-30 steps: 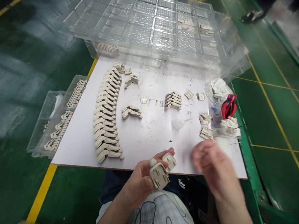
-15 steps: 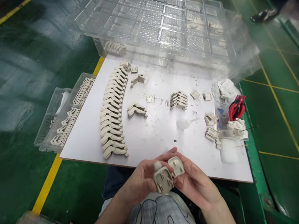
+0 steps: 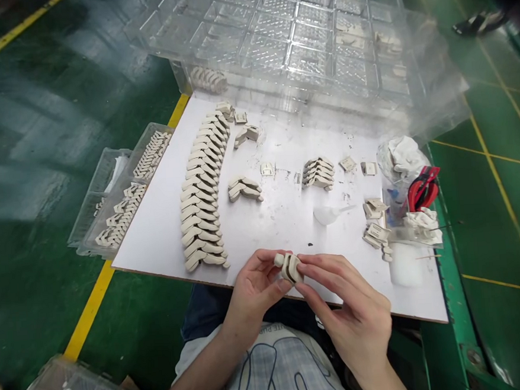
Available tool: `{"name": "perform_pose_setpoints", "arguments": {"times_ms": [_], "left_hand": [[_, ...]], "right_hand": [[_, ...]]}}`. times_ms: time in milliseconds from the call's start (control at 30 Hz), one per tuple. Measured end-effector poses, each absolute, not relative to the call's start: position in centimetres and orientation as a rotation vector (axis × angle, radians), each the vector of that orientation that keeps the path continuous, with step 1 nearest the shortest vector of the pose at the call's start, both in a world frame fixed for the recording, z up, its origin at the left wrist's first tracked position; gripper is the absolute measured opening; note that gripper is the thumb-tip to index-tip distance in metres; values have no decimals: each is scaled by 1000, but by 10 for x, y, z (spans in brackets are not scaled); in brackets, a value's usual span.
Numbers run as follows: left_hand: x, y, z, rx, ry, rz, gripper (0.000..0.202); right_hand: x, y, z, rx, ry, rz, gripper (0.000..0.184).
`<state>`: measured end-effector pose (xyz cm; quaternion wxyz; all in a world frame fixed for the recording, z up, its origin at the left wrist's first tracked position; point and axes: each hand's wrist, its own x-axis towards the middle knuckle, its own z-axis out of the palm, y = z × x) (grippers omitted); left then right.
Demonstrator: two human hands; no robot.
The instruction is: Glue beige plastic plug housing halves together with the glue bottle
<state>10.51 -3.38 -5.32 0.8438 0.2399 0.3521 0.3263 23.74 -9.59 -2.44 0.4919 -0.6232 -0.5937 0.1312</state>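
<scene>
Just in front of the board's near edge, both hands meet over two small beige plastic shell halves. My left hand [image 3: 251,293] pinches the half with a round knob [image 3: 285,266] between thumb and fingers. With thumb and fingertips, my right hand [image 3: 354,298] grips the other shell half [image 3: 296,270]. The halves are face to face, with a dark gap showing between them. Their inner sides are hidden. Beyond my left hand, a long curved row of beige bent pieces [image 3: 200,193] lies on the white board [image 3: 262,230].
Clear compartment trays [image 3: 294,44] cover the board's far end. Loose beige parts [image 3: 376,234], a dropper bottle [image 3: 328,214], a white block [image 3: 405,265] and red-handled pliers [image 3: 422,189] lie to the right. A shorter stack [image 3: 318,173] sits mid-board. Filled bins [image 3: 123,210] stand at left.
The two shell halves were apart with their pegged inner sides showing. Now they are turned and brought together face to face. My right hand has come round to the right side of them.
</scene>
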Motion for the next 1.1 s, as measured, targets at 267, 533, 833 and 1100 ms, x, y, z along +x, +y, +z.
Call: {"name": "perform_pose_setpoints", "arguments": {"times_ms": [267, 533, 833, 1100], "left_hand": [[100, -37, -53, 623, 782, 665, 26], [97, -36, -49, 954, 859, 720, 10], [95, -34, -51, 1623, 760, 833, 10], [96, -32, -48, 1486, 730, 750, 11]], "right_hand": [[236, -98, -26, -1514, -1543, 176, 43], [235, -103, -34, -1615, -1293, 411, 32], [243, -106, -39, -1552, -1004, 947, 2], [244, -108, -45, -1529, -926, 1109, 8]]}}
